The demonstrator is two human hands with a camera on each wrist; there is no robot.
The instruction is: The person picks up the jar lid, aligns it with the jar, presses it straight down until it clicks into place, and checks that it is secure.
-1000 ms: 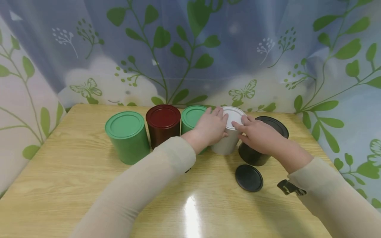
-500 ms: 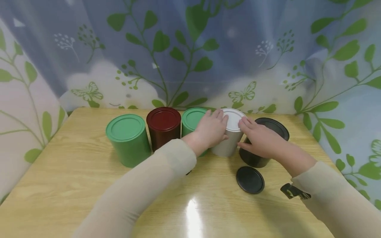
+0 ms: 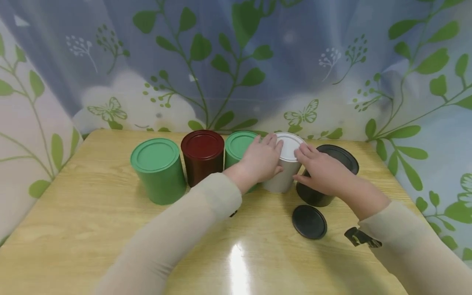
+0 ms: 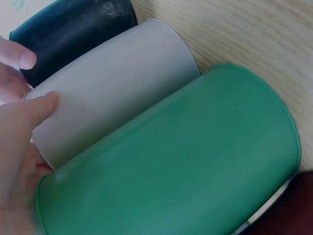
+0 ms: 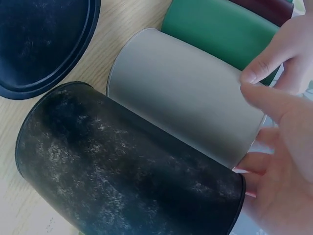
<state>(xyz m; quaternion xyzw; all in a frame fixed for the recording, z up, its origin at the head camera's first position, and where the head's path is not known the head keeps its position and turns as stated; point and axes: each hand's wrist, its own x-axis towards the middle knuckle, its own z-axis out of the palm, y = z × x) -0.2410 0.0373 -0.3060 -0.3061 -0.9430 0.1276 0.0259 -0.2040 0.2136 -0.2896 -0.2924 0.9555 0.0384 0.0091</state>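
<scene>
A light grey canister [image 3: 281, 180] with a white lid [image 3: 290, 144] stands between a green canister and a black one. My left hand [image 3: 261, 159] lies over the lid's left edge, fingers extended, with the thumb on the canister's side in the left wrist view. Opposite it, my right hand [image 3: 326, 171] rests its extended fingers at the lid's right rim. That hand overlaps the black canister [image 5: 127, 161] in the head view. The right wrist view shows the right thumb [image 5: 266, 100] along the grey side, near the left thumb [image 5: 261, 63].
Left of the grey canister are a green canister [image 3: 239, 145], a dark red canister [image 3: 203, 157] and another green canister [image 3: 158, 172]. A loose black lid [image 3: 309, 222] lies in front of the black canister. A patterned curtain [image 3: 236, 82] hangs behind the wooden table [image 3: 92, 229].
My right hand's fingers have drawn back from over the white lid to its right rim and come closer together. My left hand has stayed in place.
</scene>
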